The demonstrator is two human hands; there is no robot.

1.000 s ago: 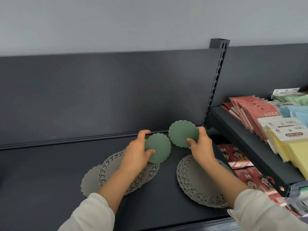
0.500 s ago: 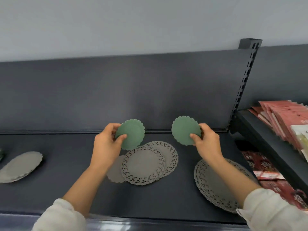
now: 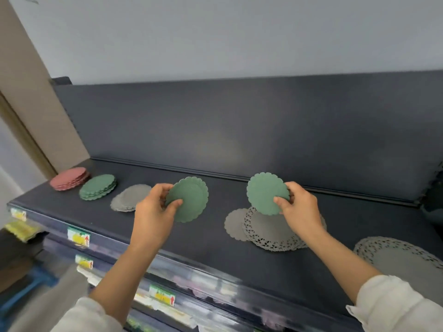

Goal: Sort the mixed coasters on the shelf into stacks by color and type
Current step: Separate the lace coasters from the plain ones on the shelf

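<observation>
Coasters first: you've got one green coaster (image 3: 190,200) pinched in your left hand (image 3: 153,212) and another green coaster (image 3: 266,194) pinched in your right hand (image 3: 300,209), thumb in front and fingers behind on each, both held up off the shelf (image 3: 203,240).

Biggest things down to smallest. The lace mats (image 3: 405,259) at far right are the largest, w/ a smaller lace pile (image 3: 271,232) under your right hand and a plain grey coaster (image 3: 236,225) tucked beside it; leave all those for now. Sorted piles sit at left: red stack (image 3: 69,178), green stack (image 3: 98,187), grey stack (image 3: 128,197).

Both greens prob belong on the green stack. Best way: lay the left one down flat, line up the wavy edges, then pass the right one across and do the same. Don't reach over the grey stack low; you could nudge it. Set, don't drop, so the pile stays square.
</observation>
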